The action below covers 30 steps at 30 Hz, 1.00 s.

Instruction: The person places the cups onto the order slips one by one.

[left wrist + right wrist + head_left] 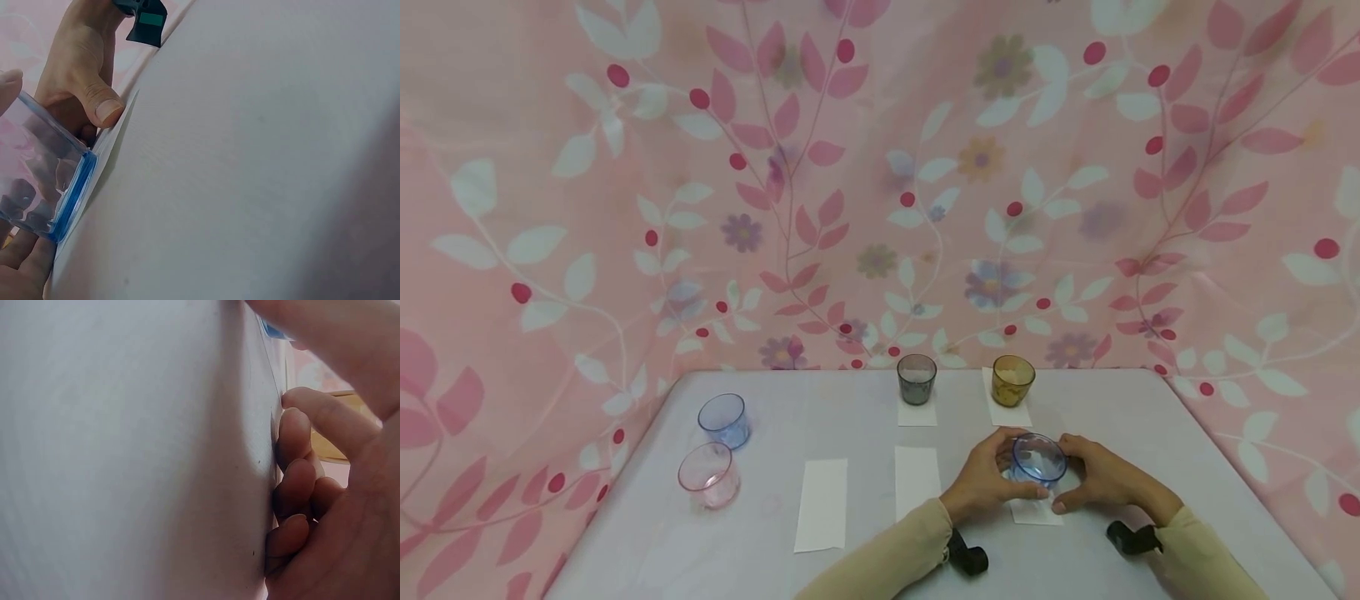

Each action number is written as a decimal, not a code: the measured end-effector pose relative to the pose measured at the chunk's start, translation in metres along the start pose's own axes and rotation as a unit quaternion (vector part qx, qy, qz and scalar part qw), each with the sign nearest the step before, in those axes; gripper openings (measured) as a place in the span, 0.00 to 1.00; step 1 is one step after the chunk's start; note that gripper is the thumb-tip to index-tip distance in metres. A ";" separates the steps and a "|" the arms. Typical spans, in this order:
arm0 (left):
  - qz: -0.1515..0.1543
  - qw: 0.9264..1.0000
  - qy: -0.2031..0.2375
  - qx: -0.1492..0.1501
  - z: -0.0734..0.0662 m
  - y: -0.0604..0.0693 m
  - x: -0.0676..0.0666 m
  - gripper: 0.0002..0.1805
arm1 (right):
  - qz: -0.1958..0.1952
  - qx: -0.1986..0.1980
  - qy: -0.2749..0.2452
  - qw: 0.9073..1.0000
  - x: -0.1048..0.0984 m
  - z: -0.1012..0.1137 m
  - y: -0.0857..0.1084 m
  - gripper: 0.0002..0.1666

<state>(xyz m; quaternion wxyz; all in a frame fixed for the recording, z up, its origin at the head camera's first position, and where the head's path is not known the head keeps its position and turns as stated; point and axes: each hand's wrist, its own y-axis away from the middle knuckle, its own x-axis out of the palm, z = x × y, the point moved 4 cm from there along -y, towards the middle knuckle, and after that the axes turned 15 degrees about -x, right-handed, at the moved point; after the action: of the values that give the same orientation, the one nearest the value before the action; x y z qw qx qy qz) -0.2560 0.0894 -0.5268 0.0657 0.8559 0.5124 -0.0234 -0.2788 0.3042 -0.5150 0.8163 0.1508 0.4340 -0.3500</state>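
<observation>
Beige cloth sleeves (883, 552) are nearest. Beside the empty, loosely bent right hand (1101, 477), a round, clear-blue glass cup (1039, 458) is gripped by the left hand (983, 475); if bumped, it could be tipped.

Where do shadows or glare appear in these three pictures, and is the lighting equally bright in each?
Not equally: head view, fairly even light, with a small glint on the pink glass; left wrist view, dimmer, the table darkening softly toward the picture's lower right corner; right wrist view, also dimmer, with a broad, soft-edged shadow beside the right hand.
</observation>
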 end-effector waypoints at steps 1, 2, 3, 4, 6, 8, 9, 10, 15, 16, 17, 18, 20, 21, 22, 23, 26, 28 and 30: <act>-0.001 1.000 -0.007 0.002 0.000 0.000 0.000 0.40 | 0.000 0.002 0.000 1.000 0.000 0.000 0.000 0.40; -0.001 1.000 -0.012 0.001 -0.001 0.001 0.000 0.40 | 0.000 0.002 -0.002 1.000 0.000 0.000 0.000 0.41; -0.001 1.000 -0.017 0.001 -0.001 0.001 0.000 0.40 | 0.000 -0.001 -0.002 1.000 0.000 0.001 0.001 0.41; -0.002 1.000 -0.020 0.001 -0.001 0.001 0.000 0.41 | -0.001 0.001 -0.002 1.000 -0.001 0.001 0.001 0.42; 0.000 1.000 -0.019 -0.002 0.000 0.002 0.000 0.41 | -0.003 -0.002 -0.003 1.000 -0.001 0.001 0.002 0.43; -0.002 1.000 -0.018 -0.005 -0.001 0.003 -0.001 0.42 | -0.004 -0.007 -0.007 1.000 -0.001 0.002 0.002 0.44; -0.004 1.000 -0.017 -0.004 -0.001 0.003 -0.001 0.43 | -0.006 -0.012 -0.006 1.000 -0.001 0.002 0.002 0.45; -0.008 1.000 -0.016 -0.004 -0.001 0.004 -0.002 0.43 | -0.006 -0.013 -0.010 1.000 -0.001 0.002 0.002 0.45; -0.034 0.999 -0.023 0.006 -0.005 0.012 -0.008 0.48 | -0.009 -0.029 -0.030 0.999 0.000 -0.001 0.002 0.47; -0.035 0.999 -0.023 0.007 -0.006 0.014 -0.010 0.48 | -0.007 -0.030 -0.037 0.999 0.000 -0.002 0.002 0.47; -0.035 0.999 -0.021 0.011 -0.007 0.017 -0.013 0.48 | -0.009 -0.032 -0.037 0.999 0.000 -0.003 0.002 0.48; -0.033 0.999 -0.018 0.015 -0.008 0.020 -0.016 0.47 | -0.008 -0.028 -0.040 0.999 0.000 -0.003 0.002 0.49; -0.033 0.999 -0.006 0.020 -0.010 0.025 -0.023 0.47 | -0.008 -0.027 -0.040 0.999 -0.001 -0.003 0.002 0.51; -0.034 0.999 0.002 0.022 -0.011 0.028 -0.027 0.46 | -0.008 -0.026 -0.038 0.999 -0.002 -0.003 0.003 0.51; -0.037 0.999 0.008 0.025 -0.013 0.031 -0.032 0.46 | -0.007 -0.022 -0.036 0.999 -0.002 -0.004 0.003 0.52; -0.042 0.999 0.012 0.027 -0.014 0.033 -0.036 0.46 | -0.007 -0.020 -0.033 0.999 -0.003 -0.004 0.003 0.53; -0.057 0.998 0.019 0.034 -0.021 0.041 -0.051 0.44 | -0.007 -0.018 -0.032 0.999 -0.003 -0.007 0.003 0.53; -0.069 0.997 0.023 0.041 -0.026 0.047 -0.061 0.43 | -0.009 -0.021 -0.032 0.999 -0.003 -0.009 0.003 0.53; -0.079 0.995 0.027 0.057 -0.032 0.054 -0.071 0.42 | -0.015 -0.026 -0.040 0.999 -0.003 -0.009 0.004 0.53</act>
<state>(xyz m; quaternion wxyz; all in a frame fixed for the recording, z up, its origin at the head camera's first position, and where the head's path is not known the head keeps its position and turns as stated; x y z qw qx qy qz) -0.2429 0.0060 -0.4826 0.0010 0.8153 0.5780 -0.0348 -0.2830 0.3132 -0.5179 0.8311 0.1085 0.4127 -0.3565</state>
